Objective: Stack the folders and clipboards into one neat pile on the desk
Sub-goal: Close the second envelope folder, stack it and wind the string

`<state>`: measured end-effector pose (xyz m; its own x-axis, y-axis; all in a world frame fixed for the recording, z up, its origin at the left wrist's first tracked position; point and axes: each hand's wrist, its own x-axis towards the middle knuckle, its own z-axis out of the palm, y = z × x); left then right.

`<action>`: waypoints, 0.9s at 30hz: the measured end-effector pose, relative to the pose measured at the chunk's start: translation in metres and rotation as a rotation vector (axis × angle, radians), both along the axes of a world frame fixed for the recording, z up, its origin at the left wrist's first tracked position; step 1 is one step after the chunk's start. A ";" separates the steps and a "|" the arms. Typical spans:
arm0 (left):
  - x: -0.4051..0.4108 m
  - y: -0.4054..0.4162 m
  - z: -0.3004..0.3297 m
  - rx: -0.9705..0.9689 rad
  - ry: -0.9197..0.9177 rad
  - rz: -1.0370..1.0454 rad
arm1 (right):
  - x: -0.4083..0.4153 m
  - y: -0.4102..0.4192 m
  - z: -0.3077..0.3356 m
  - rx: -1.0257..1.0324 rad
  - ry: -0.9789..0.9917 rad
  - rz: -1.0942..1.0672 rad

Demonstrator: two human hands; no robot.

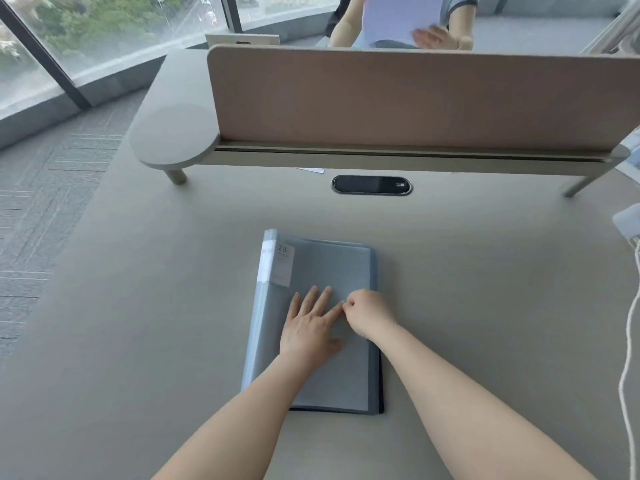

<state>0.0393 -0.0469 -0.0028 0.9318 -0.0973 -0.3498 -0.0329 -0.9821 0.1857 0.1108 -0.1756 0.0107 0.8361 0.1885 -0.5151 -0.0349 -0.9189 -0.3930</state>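
Pile: a stack of blue-grey folders lies flat on the desk, near the middle of its near half, long side running away from the person; a darker edge of a lower item shows along the pile's right side.
Top folder: translucent, with a white label marked "20" at its far left corner.
Left hand: the left hand lies palm down on the top folder's near half, fingers straight and spread, pointing to the far edge.
Right hand: the right hand sits just right of the left, touching its forefinger; its fingers are curled over the folder's right part, and whether they pinch anything cannot be told.
Desk far edge: a brown divider screen stands there, with a dark oval cable port before it.
Desk right edge: a white cable hangs down.
Beyond the screen: another person's arms show.
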 end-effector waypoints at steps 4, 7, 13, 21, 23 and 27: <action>-0.001 0.002 -0.003 -0.013 -0.017 0.001 | -0.014 0.001 0.006 -0.027 -0.057 0.146; -0.001 0.002 -0.001 -0.024 -0.020 0.002 | -0.025 -0.002 0.008 -0.052 -0.071 0.226; -0.002 0.002 0.000 0.010 -0.006 -0.004 | -0.043 -0.024 0.005 0.010 -0.047 0.121; 0.000 0.001 -0.001 0.025 0.016 -0.004 | -0.026 -0.049 0.003 -0.017 -0.027 -0.085; 0.000 0.001 0.000 0.022 0.020 0.003 | -0.018 -0.050 0.000 -0.019 -0.036 -0.124; 0.000 0.001 0.000 0.019 0.027 0.007 | -0.008 -0.045 0.000 -0.007 -0.079 -0.199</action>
<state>0.0392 -0.0460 -0.0028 0.9228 -0.0838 -0.3762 -0.0211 -0.9856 0.1676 0.1033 -0.2206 0.0109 0.8942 0.0118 -0.4476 -0.1859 -0.8996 -0.3952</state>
